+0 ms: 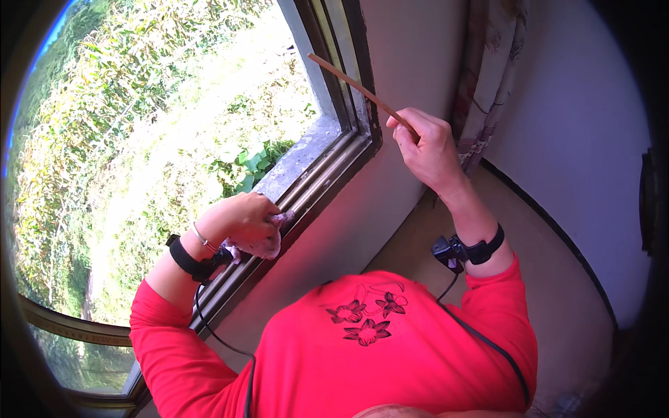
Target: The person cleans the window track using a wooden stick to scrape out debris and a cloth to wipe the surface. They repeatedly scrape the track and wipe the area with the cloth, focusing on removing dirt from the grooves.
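My left hand point(245, 218) grips a bunched pinkish cloth point(264, 245) and presses it against the metal track of the window frame point(313, 175). Part of the cloth is hidden under my fingers. Off to the right, my right hand point(426, 138) holds a thin wooden stick point(360, 86) near its lower end. The stick slants up and left, and its far tip appears in front of the upright side of the frame. Whether that tip touches the frame, I cannot tell.
Beyond the open window lie a concrete ledge point(298, 151) and sunlit plants point(256, 162). A patterned curtain point(488, 89) hangs at the right, by a pale wall point(569, 130). A sliding sash point(78, 321) stands at lower left. Cables point(225, 339) run from both wrist-strapped devices.
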Available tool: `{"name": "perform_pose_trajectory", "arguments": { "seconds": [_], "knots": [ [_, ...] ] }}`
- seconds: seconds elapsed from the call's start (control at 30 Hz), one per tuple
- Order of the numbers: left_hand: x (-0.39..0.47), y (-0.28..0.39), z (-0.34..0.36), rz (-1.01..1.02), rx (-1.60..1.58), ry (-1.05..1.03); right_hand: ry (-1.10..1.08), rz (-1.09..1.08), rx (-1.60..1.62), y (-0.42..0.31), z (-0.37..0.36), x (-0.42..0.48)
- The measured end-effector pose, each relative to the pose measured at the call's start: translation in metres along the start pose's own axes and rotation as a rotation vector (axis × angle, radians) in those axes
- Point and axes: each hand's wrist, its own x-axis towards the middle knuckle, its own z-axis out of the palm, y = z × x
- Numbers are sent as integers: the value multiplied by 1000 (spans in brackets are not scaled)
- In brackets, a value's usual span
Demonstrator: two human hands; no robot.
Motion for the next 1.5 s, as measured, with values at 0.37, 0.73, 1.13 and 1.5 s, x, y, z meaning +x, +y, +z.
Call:
{"name": "perform_pose_trajectory", "arguments": {
  "seconds": [0.37,0.73,1.13,1.5],
  "knots": [
    [-118,-122,-66,-142,-4,1322,-248,59,178,-32,23,4],
    [-210,-154,-106,87,-510,1635,-1188,375,624,-103,210,22],
    [-274,-161,-106,124,-485,2027,-1299,220,556,-163,290,35],
    [-290,-221,24,314,-785,1818,-614,-121,220,-122,123,132]
  ]
}}
